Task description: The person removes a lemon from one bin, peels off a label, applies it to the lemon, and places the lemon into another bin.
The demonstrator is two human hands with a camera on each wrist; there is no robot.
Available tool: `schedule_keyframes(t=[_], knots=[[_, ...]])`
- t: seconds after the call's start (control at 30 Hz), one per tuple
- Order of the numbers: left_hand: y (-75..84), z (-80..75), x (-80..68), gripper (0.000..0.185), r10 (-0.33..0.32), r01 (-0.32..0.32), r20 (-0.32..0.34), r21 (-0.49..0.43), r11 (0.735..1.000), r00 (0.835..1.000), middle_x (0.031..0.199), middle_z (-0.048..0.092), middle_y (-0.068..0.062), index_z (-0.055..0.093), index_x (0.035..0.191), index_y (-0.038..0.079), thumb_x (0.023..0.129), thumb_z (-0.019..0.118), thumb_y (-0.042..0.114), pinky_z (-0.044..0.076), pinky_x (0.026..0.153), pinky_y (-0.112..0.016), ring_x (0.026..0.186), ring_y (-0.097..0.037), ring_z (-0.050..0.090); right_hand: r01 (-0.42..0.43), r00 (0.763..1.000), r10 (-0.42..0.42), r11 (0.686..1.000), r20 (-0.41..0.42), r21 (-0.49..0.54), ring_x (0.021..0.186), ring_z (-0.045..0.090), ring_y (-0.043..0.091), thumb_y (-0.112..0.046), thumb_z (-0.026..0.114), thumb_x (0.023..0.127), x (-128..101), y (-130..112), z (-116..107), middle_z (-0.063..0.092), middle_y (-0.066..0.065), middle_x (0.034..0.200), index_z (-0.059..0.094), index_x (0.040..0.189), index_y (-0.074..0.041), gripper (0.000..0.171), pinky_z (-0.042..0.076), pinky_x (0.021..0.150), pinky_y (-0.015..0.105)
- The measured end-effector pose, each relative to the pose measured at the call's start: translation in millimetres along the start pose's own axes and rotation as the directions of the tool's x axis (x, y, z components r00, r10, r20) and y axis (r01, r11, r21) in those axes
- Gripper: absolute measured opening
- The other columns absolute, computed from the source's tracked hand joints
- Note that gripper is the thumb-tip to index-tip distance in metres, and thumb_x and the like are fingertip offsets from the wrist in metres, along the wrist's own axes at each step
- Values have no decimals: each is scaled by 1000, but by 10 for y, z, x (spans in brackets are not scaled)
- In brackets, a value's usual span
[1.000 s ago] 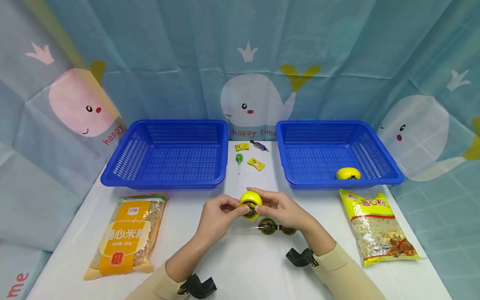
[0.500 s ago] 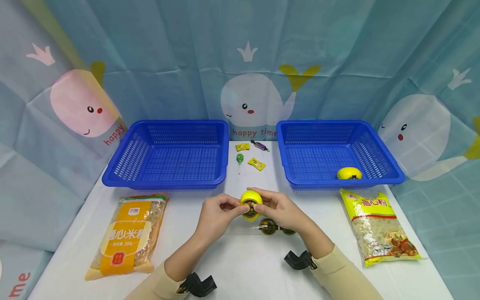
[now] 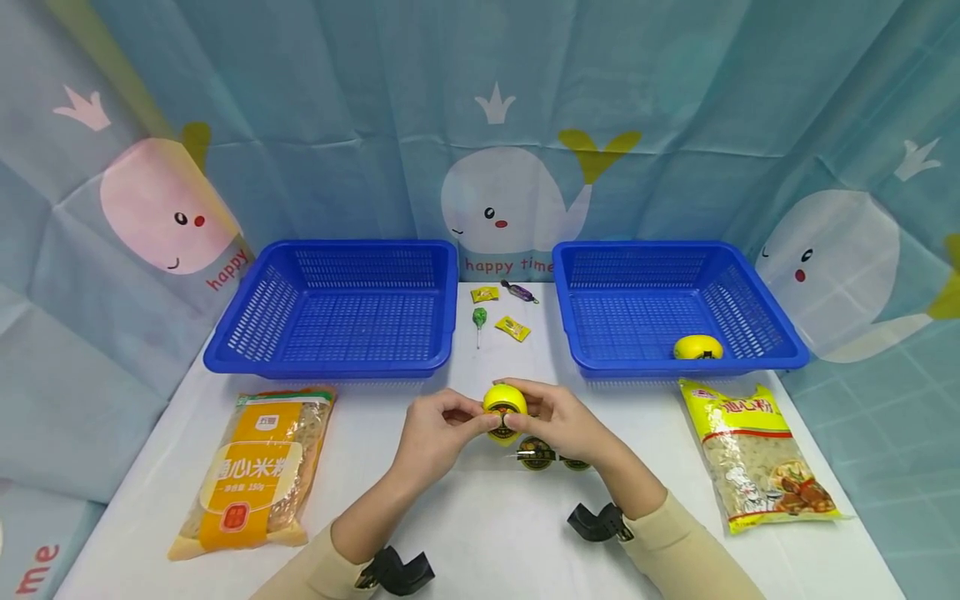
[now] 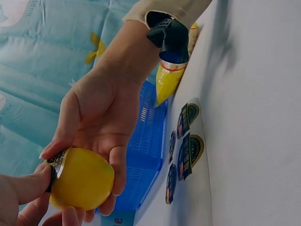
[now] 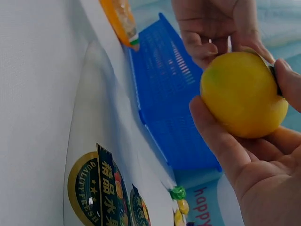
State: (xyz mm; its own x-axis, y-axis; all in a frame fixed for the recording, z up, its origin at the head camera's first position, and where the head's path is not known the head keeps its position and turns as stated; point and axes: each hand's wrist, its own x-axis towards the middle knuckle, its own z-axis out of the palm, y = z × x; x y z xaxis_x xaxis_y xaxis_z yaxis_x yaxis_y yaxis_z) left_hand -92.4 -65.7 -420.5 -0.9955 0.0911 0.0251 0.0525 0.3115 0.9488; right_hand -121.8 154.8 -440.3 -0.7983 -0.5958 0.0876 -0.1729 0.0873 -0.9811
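Little change since half a second ago: yellow fruit point(image 3: 504, 402) still held above the surface, turned slightly, dark round sticker now lower on its front. Left hand point(image 3: 437, 432) fingers point(image 3: 471, 414) pinching the fruit's left side; right hand point(image 3: 555, 421) fingers curled round its right side. Sticker sheet point(image 3: 546, 454) flat just below the hands.

White surface point(image 3: 480, 533); two blue baskets point(image 3: 337, 308) at the back, second yellow fruit point(image 3: 697, 347) inside the right one. Candies point(image 3: 512, 327) between baskets. Whale-print curtain point(image 3: 517, 200) behind.

Readable: "happy time" on curtain; "QUALITY FRESH" on stickers point(image 5: 91, 193). Noodle packets point(image 3: 255, 467) at both sides, Chinese print.
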Motion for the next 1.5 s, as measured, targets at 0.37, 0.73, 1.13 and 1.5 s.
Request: schedule_keyframes(t=[0.37, 0.73, 1.13, 1.5], knots=[[20, 2, -1, 17, 35, -35, -7, 29, 999, 999, 85, 70, -3, 75, 79, 10, 80, 87, 23, 56, 63, -22, 72, -12, 64, 49, 997, -52, 997, 57, 62, 112, 67, 18, -12, 54, 105, -21, 46, -40, 59, 24, 136, 37, 153, 2, 53, 59, 90, 30], [32, 21, 11, 17, 59, -57, -23, 61, 997, 998, 84, 71, -1, 76, 78, 12, 79, 88, 23, 56, 61, -22, 69, -11, 65, -1, 1000, 1, 1000, -5, 28, 109, 68, 23, -15, 62, 102, 6, 35, 5, 60, 19, 135, 45, 149, -2, 52, 60, 87, 33], [69, 10, 20, 17, 42, -41, -12, 56, 998, 999, 80, 71, -1, 74, 79, 10, 80, 87, 21, 56, 61, -22, 68, -11, 65, -15, 997, 10, 998, 71, 64, 108, 67, 24, -18, 56, 105, -6, 33, -51, 60, 18, 131, 41, 152, -6, 51, 60, 88, 38], [98, -1, 12, 17, 52, -52, 0, 89, 995, 999, 78, 68, 1, 74, 75, 12, 77, 89, 19, 54, 58, -22, 67, -10, 62, 2, 997, -9, 996, 71, 90, 104, 69, 23, -14, 56, 104, -23, 38, -33, 61, 21, 128, 41, 148, 6, 51, 61, 85, 35]])
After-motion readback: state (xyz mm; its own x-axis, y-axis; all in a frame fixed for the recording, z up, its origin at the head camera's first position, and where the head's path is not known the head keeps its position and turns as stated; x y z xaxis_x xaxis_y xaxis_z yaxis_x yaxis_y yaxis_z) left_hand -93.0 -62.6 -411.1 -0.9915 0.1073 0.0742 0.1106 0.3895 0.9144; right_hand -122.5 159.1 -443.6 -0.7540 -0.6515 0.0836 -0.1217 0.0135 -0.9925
